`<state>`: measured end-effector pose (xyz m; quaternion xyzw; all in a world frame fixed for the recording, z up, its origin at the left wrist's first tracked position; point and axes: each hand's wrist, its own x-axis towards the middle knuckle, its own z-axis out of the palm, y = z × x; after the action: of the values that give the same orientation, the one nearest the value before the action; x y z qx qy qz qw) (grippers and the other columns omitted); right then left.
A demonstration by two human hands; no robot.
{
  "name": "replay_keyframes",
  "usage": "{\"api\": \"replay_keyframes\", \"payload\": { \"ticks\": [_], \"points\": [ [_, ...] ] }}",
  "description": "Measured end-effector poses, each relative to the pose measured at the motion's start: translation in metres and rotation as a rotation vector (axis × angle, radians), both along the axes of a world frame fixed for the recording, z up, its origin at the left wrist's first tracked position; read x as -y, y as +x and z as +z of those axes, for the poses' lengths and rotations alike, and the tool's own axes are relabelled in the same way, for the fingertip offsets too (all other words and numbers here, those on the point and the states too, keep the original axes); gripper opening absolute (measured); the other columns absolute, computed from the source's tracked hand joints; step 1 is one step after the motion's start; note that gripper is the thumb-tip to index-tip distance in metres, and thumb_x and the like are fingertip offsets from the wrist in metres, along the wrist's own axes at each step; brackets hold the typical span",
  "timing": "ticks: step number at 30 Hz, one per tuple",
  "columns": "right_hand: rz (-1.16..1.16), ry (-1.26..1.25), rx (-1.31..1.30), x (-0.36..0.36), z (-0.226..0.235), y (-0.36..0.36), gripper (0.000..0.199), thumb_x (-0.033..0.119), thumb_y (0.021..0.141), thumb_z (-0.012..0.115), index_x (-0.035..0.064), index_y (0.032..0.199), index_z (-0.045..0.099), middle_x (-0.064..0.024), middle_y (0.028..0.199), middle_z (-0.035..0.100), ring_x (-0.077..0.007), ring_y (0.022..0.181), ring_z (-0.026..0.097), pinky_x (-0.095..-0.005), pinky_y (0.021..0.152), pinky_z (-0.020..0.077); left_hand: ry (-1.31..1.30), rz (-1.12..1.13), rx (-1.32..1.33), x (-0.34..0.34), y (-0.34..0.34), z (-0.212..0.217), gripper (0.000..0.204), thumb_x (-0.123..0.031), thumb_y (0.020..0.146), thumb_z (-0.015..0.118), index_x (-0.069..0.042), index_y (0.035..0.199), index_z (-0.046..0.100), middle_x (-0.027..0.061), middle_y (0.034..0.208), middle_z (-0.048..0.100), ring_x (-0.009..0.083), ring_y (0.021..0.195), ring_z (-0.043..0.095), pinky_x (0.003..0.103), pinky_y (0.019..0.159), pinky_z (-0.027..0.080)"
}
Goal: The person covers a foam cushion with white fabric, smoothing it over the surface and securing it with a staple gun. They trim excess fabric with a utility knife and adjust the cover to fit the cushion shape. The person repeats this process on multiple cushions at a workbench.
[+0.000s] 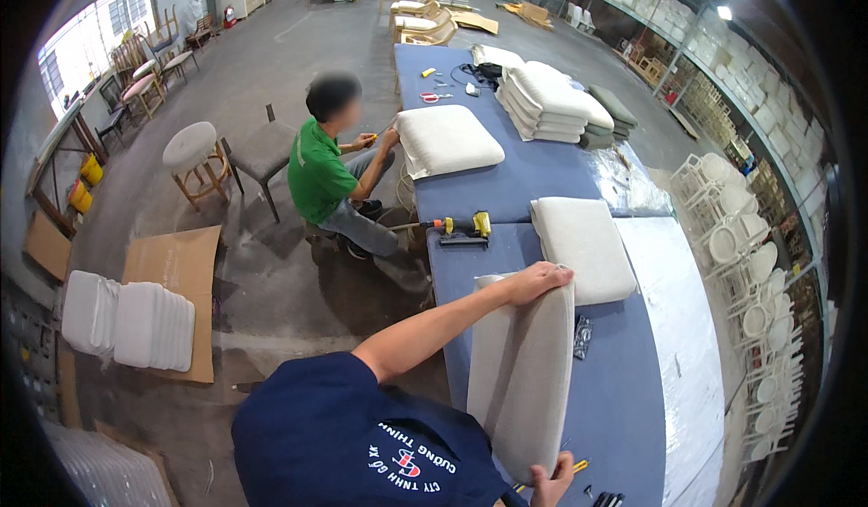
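Observation:
A beige fabric-covered seat cushion (533,380) stands tilted on its edge over the blue-topped table (624,380), close in front of my body. My left hand (540,283) is closed over its far upper corner. At the near end, my right hand (553,482) grips the lower corner, with the thumb along the edge. A paler part of the cushion faces left; its underside is partly hidden. Just beyond lies another cushion (586,249), flat on the table. Dark staple strips (583,337) lie to its near side, and a yellow-handled tool (579,466) sits beside my right hand.
A yellow and black staple gun (466,228) with a hose lies at the table's left edge. A co-worker in green (321,168) sits left, working at a cushion (449,141). Stacked cushions (547,100) are farther off; more cushions (154,326) rest on cardboard at left.

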<state>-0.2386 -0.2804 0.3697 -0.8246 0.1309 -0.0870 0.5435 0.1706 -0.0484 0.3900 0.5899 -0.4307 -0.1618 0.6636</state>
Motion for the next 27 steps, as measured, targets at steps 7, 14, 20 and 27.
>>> {"api": "replay_keyframes", "payload": {
  "ticks": [7,14,20,27],
  "points": [
    [-0.555,0.55,0.46,0.047,-0.127,0.004,0.076,0.071,0.104,0.043,0.0075,0.145,0.048,-0.0132,0.135,0.058,-0.0258,0.127,0.056,-0.0418,0.105,0.0434,-0.229,0.364,-0.254,-0.009,-0.096,0.022,0.038,-0.04,0.114,0.049,-0.009,0.108,0.071,-0.0051,0.083,0.059,0.0061,0.075,0.053,0.026,0.067,0.045],
    [-0.678,0.761,0.495,0.059,-0.011,0.094,0.059,0.061,0.105,0.046,0.0066,0.122,0.061,-0.009,0.115,0.066,-0.0237,0.109,0.065,-0.0416,0.094,0.0541,-0.511,0.789,-0.375,-0.054,-0.139,0.014,0.035,-0.037,0.113,0.052,-0.01,0.092,0.059,-0.0028,0.084,0.056,0.0091,0.076,0.052,0.028,0.068,0.042],
    [-0.427,-0.247,0.679,0.117,0.048,0.165,0.046,0.035,0.105,0.044,-0.0011,0.105,0.073,-0.0121,0.099,0.073,-0.0222,0.087,0.07,-0.0382,0.079,0.0567,-0.544,0.656,-0.313,-0.043,-0.183,-0.008,0.051,-0.051,0.111,0.031,-0.011,0.081,0.044,0.0039,0.08,0.048,0.0151,0.076,0.043,0.033,0.071,0.037],
    [-0.351,0.36,0.463,0.205,-0.018,0.201,0.059,0.048,0.108,0.032,0.0046,0.105,0.071,-0.0121,0.098,0.074,-0.0203,0.087,0.069,-0.0363,0.082,0.0554,0.083,0.463,-0.006,0.003,-0.238,-0.076,0.067,-0.061,0.108,0.034,-0.002,0.077,0.045,0.006,0.078,0.042,0.0181,0.073,0.041,0.037,0.067,0.033]
  ]
}}
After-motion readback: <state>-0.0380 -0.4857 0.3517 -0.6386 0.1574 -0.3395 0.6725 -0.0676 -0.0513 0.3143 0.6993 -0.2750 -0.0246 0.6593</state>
